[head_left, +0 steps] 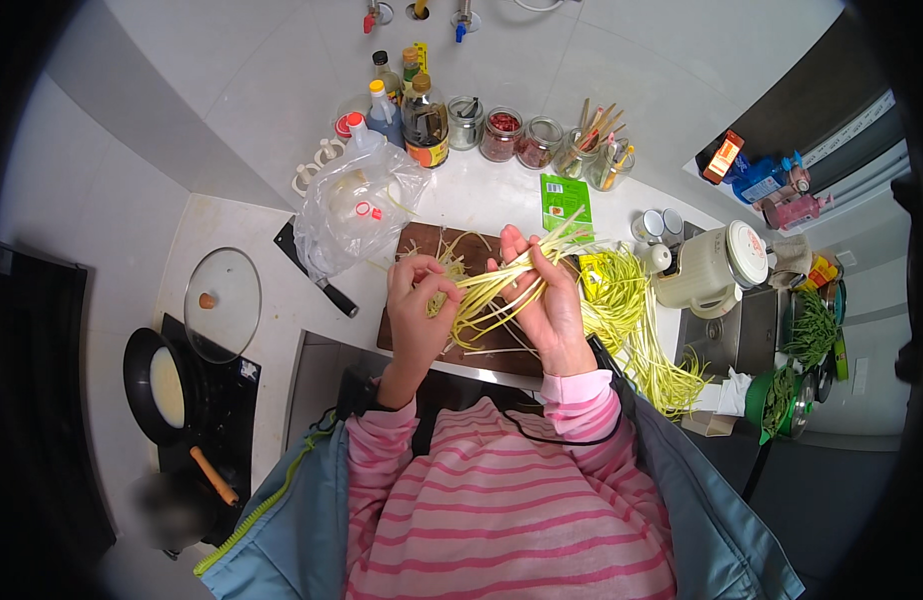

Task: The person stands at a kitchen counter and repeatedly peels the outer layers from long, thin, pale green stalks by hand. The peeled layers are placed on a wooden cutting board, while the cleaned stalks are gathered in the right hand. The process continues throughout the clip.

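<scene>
A loose bunch of pale yellow garlic chives (495, 283) lies across the palm of my right hand (548, 307), its fingers curled up around the stalks. At the bunch's left end, my left hand (420, 304) pinches thin stalk ends between thumb and forefinger. Both hands are over a dark wooden cutting board (390, 330). Scraps of stalk and trimmings (446, 259) are on the board, partly behind my left hand. A larger heap of yellow chives (623, 300) spreads to the right of my right hand and hangs towards the counter's front edge.
A cleaver (334, 296) lies left of the board, partly beneath a clear plastic bag (356, 210). Bottles (425, 120) and glass jars (501, 135) line the wall. A cream electric kettle (705, 266) stands beside the sink (754, 330). Left are a glass lid (225, 300) and frying pan (143, 375).
</scene>
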The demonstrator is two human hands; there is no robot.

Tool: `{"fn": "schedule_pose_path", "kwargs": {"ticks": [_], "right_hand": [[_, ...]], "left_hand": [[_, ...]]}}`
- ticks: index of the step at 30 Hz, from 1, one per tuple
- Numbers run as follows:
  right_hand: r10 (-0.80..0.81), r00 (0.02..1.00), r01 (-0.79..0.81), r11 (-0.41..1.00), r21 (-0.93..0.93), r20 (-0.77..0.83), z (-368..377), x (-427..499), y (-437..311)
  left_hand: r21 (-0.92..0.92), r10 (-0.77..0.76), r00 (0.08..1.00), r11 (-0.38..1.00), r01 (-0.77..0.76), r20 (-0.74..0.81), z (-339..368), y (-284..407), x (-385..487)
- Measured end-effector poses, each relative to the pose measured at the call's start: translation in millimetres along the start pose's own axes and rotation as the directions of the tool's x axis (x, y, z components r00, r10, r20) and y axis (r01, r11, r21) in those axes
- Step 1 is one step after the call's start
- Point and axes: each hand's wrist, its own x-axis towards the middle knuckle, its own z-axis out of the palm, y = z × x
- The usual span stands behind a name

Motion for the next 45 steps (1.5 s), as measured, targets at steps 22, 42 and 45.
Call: {"fn": "schedule_pose_path", "kwargs": {"ticks": [22, 42, 45], "right_hand": [[-0.007, 0.996, 0.009, 1.0, -0.029, 0.087, 4, -5, 12], [-0.05, 0.994, 0.088, 0.904, -0.419, 0.1, 11, -10, 10], [-0.065, 0.993, 0.107, 0.853, -0.511, 0.099, 9, -11, 9]], "left_hand": [[0.113, -0.003, 1.0, 0.994, 0.002, 0.006, 7, 12, 2], [0.16, -0.028, 0.992, 0.986, 0.047, -0.124, 3, 7, 11], [0.213, 0.026, 0.991, 0.977, 0.003, -0.133, 2, 7, 13]]}}
